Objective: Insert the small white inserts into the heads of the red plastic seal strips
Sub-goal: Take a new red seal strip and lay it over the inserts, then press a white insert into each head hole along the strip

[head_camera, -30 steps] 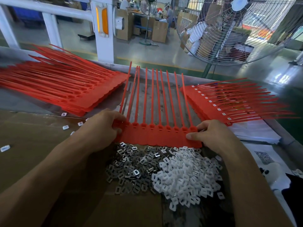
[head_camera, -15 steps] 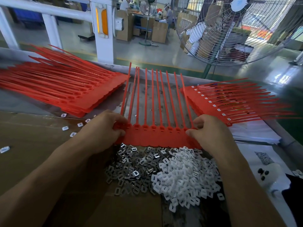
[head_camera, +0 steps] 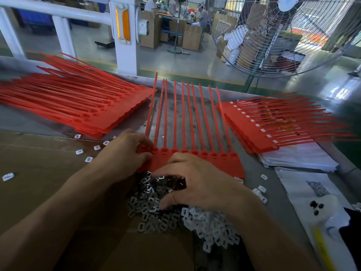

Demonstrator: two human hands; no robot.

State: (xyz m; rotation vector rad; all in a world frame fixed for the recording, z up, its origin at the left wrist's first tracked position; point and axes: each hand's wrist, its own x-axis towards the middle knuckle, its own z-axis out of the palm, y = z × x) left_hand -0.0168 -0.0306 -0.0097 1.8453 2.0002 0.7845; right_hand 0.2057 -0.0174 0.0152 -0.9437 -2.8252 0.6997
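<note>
Nearest, white inserts (head_camera: 213, 227) lay heaped beside metal clips (head_camera: 154, 198). Right hand (head_camera: 197, 184) hovered over clips, fingers loosely curled, nothing visibly held, probably reaching for piece. Left hand (head_camera: 125, 155) pinched seal strip comb (head_camera: 197, 159) at left end, likely steadying it. Beyond, heads unfilled; bare table between red stacks.

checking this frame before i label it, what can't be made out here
- Head view: whether the right hand holds any piece; its fingers cover the metal clips.
- Head view: the left corner of the red strip sheet, under the left hand.
- Head view: the white inserts, partly behind the right forearm.
</note>
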